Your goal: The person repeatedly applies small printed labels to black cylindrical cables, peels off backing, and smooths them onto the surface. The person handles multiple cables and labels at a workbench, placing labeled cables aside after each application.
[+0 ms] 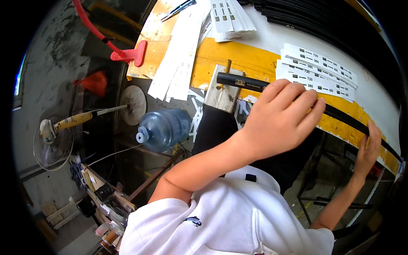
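Observation:
A long black tube (253, 84) runs from the middle of the view toward the far right, along the front edge of the table. My left hand (284, 114) is wrapped over it near its left end, fingers closed. Farther along, my right hand (369, 148) grips the same tube with bent fingers. A small label sits on the tube close to its left end. That end lies over a worn metal block (220, 100), which has a short upright peg at its far side. Sheets of printed labels (318, 72) lie just beyond my left hand.
More label strips (229, 19) and white paper strips (178, 59) lie at the back left. Black lengths (314, 19) are stacked behind. A red clamp-like stand (137, 54) is on the table's left edge. Below are a blue water bottle (166, 127) and a fan (53, 148).

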The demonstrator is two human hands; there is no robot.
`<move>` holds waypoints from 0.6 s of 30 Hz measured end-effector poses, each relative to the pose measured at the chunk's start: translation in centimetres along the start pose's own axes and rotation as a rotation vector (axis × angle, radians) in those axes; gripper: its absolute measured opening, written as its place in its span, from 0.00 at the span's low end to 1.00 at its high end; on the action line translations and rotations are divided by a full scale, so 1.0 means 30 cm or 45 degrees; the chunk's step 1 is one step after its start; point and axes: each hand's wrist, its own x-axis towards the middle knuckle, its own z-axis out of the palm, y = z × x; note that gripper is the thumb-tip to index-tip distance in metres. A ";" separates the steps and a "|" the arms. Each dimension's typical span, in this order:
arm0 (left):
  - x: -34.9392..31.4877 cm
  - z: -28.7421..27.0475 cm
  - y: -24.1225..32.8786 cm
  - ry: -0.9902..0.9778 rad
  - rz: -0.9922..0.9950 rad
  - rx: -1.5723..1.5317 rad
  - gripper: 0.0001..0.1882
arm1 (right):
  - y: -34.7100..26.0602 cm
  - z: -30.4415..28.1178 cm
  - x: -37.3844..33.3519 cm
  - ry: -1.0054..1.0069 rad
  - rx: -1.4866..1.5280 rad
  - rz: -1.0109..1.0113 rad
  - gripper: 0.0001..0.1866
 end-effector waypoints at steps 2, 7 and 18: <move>-0.014 -0.005 -0.018 -0.066 0.003 0.011 0.16 | -0.051 0.040 -0.017 0.072 0.033 0.050 0.23; -0.071 0.024 -0.062 -0.113 0.030 -0.033 0.17 | -0.136 0.072 -0.039 0.090 0.061 0.119 0.22; -0.060 0.017 -0.082 -0.298 -0.002 -0.180 0.16 | -0.238 0.014 0.066 0.185 0.376 0.206 0.17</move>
